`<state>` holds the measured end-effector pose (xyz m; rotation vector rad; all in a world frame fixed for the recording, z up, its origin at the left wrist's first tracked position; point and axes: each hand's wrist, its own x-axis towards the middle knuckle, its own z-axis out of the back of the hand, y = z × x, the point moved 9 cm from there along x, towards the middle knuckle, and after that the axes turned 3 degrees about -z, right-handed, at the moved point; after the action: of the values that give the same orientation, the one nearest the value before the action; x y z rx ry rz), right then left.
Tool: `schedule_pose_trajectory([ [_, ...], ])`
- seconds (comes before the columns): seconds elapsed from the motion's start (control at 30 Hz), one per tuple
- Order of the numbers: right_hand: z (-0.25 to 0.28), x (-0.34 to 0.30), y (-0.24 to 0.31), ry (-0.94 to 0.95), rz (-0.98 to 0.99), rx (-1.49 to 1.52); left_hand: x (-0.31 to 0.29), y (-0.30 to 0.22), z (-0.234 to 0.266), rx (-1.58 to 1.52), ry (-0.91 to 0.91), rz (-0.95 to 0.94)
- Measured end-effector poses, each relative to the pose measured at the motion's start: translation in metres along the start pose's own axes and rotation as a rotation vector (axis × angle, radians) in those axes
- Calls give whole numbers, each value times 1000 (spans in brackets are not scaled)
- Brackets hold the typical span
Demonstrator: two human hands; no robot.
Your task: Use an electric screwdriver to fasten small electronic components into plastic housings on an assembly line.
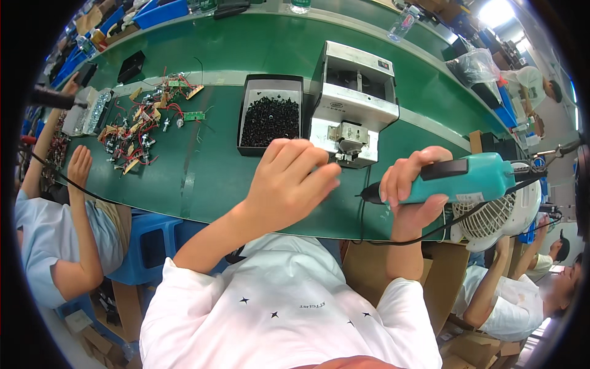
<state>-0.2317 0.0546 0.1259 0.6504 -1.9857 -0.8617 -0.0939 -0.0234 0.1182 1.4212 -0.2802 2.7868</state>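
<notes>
With fingers clamped round the teal electric screwdriver (473,184), held it in the right hand (402,178) at near right, pointing left. Judged it stiff, smooth-cased, moderately heavy; best taken mid-barrel, clear of the tip. Had the left hand (289,178) just near of the silver screw feeder (356,101), with fingers curled close together; couldn't tell whether pinching anything. Farther off, saw a black-rimmed tray (270,89) of small black parts (270,123) left of the feeder.
</notes>
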Motion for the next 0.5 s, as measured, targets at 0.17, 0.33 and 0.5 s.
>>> schedule_pose_trajectory([
  [0.17,2,-7,3,-3,-50,16,32,-4,-38,168,274,-286],
  [0.33,11,-11,8,-18,-55,37,29,-5,-72,306,464,-503],
  [0.5,15,-14,12,-34,-44,37,26,-10,-75,264,401,-555],
])
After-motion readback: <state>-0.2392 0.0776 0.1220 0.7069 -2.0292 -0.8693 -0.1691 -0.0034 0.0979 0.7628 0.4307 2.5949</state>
